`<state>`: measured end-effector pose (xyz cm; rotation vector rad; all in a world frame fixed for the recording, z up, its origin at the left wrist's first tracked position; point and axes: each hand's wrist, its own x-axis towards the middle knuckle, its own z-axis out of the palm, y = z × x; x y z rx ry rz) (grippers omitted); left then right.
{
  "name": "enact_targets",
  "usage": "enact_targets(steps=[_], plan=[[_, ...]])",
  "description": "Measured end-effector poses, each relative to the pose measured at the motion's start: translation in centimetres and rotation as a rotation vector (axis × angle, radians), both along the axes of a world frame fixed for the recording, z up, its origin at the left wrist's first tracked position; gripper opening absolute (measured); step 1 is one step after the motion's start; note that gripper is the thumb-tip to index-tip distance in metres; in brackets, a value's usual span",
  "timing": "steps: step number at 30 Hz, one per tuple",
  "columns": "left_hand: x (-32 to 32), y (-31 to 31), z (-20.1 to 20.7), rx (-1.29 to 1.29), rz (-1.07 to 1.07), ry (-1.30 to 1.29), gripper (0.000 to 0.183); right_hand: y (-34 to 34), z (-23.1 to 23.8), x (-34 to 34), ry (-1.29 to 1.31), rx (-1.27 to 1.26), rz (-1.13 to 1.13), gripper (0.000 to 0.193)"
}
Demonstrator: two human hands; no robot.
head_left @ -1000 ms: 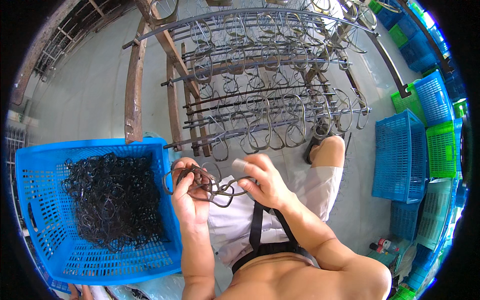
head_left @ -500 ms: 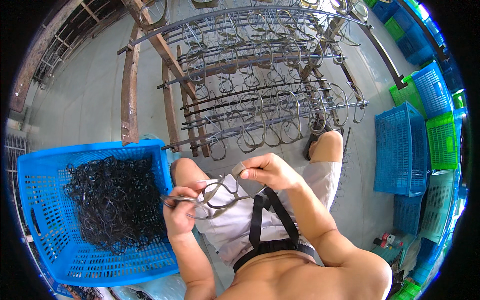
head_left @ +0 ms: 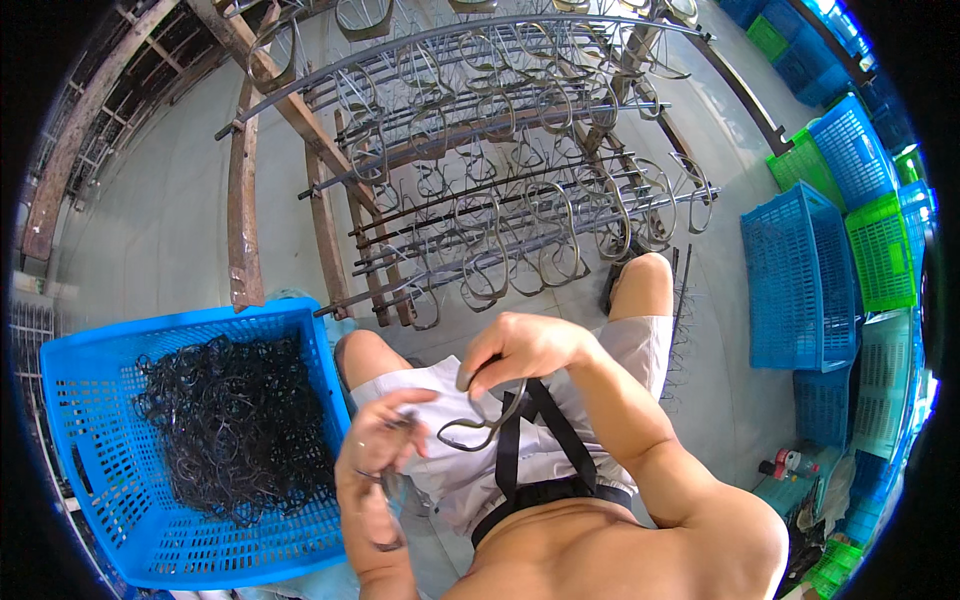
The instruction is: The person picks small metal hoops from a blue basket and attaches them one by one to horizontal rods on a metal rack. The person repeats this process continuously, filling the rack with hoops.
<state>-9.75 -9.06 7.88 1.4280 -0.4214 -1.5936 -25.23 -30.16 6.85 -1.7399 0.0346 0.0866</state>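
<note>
My right hand [head_left: 525, 350] pinches one end of a thin, olive-grey looped frame [head_left: 470, 446], shaped like an eyeglass frame, over my lap. It hangs tilted below the fingers, its upper part hidden by them. My left hand [head_left: 375, 445] is to the left, apart from that frame and smeared by motion. Something small and dark shows between its fingers, and thin dark curved pieces [head_left: 388, 545] lie across its palm and wrist; I cannot make out what they are. Near my left arm, a blue plastic basket [head_left: 200, 325] holds a tangled heap of black looped pieces [head_left: 235, 430].
Ahead stands a wooden rack [head_left: 243, 200] with metal rods [head_left: 480, 40] carrying several similar looped frames [head_left: 485, 255]. Blue crates [head_left: 800, 280] and green crates [head_left: 880, 255] are stacked at right. Small bottles [head_left: 795, 463] stand at lower right.
My left hand has come off the looped frame and moved down and slightly left. My right hand keeps its hold, with the frame now hanging lower. The whole view has shifted slightly.
</note>
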Motion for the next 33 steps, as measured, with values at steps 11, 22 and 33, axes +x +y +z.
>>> enact_targets(steps=[11, 22, 33], plan=[[-2.1, -2.6, -0.6, -0.112, 0.435, -0.171, 0.027, 5.9, -3.9, 1.6, -0.297, 0.169, -0.568, 0.055], [0.2, -7.1, -1.5, -0.326, 0.539, -0.279, 0.04, 6.8, -7.3, 7.8, -0.454, -0.131, -1.291, 0.023], [2.8, -10.0, -4.5, -0.075, 0.575, -0.14, 0.031, 6.0, -7.7, 11.1, -0.311, 0.192, -1.48, 0.025]])
